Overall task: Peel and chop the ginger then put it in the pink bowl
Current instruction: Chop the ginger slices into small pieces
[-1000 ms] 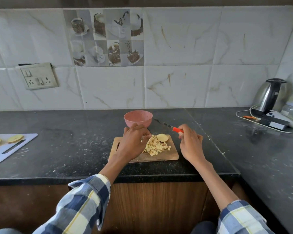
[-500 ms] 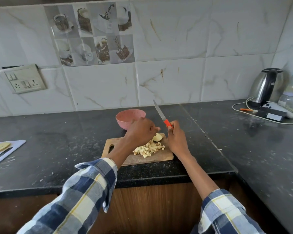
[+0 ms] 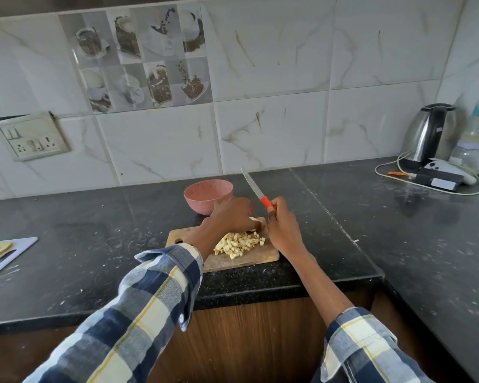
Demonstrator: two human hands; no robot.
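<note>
A pile of chopped ginger [image 3: 239, 244] lies on a small wooden cutting board [image 3: 244, 259] near the counter's front edge. My left hand [image 3: 233, 217] curls over an uncut ginger piece [image 3: 256, 220] at the board's far side, which shows only at my fingertips. My right hand [image 3: 282, 228] grips the orange handle of a knife [image 3: 256, 190], blade raised and pointing up and away to the left. The pink bowl [image 3: 208, 195] stands just behind the board; its inside is not visible.
A white cutting board [image 3: 17, 251] with a pale slice and a dark knife lies at the far left. At the right back stand a steel kettle [image 3: 430, 132], a cable, a bottle and small gadgets. An outlet panel [image 3: 32, 138] hangs on the tiled wall.
My right hand has raised the knife from lying low behind the board to blade-up. My left hand has shifted from the pile toward the uncut piece. My head has moved closer.
</note>
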